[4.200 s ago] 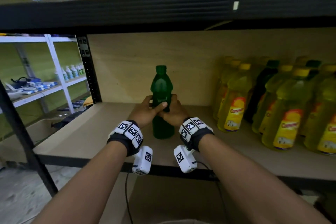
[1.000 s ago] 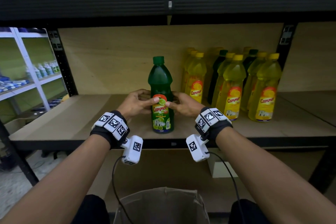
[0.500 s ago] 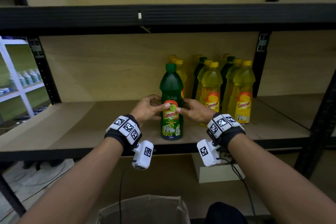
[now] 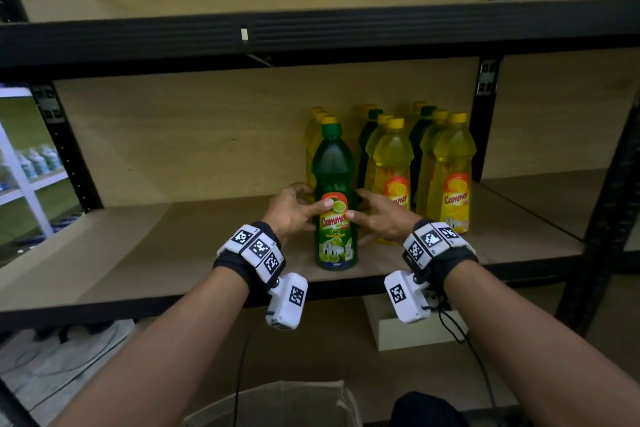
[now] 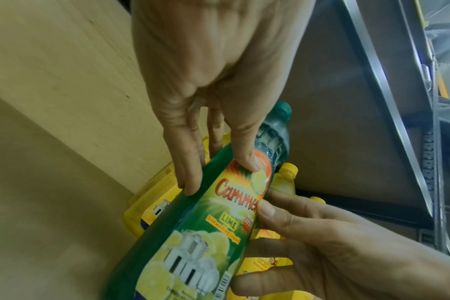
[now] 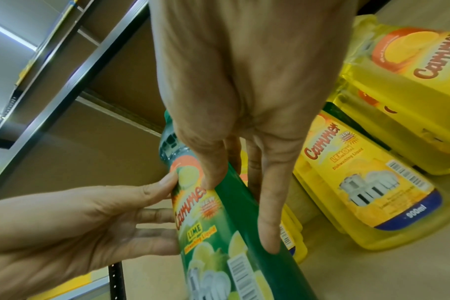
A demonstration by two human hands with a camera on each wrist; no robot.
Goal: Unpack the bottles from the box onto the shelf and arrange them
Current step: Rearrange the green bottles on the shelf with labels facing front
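A green lime bottle [image 4: 334, 166] stands upright near the front edge of the wooden shelf [image 4: 166, 246], its label facing me. My left hand [image 4: 313, 199] holds it from the left, thumb on the label's front and fingers round the side. My right hand [image 4: 360, 218] holds it from the right in the same way. In the left wrist view the left thumb presses the label of the green bottle [image 5: 193, 233]. The right wrist view shows my right fingers [image 6: 268, 233] lying along the green bottle [image 6: 219, 253]. Yellow bottles [image 4: 450, 177] stand just behind and to its right.
Dark green bottles [image 4: 369, 139] stand among the yellow rows. The upper shelf beam [image 4: 346, 35] hangs low above the caps, and a black upright [image 4: 485, 135] bounds the group on the right. The shelf's left half is bare board. A cardboard box [image 4: 277, 402] sits below me.
The green bottle now shows its label and stands right beside the yellow group, further right along the shelf than before. Both hands have kept their hold on it.
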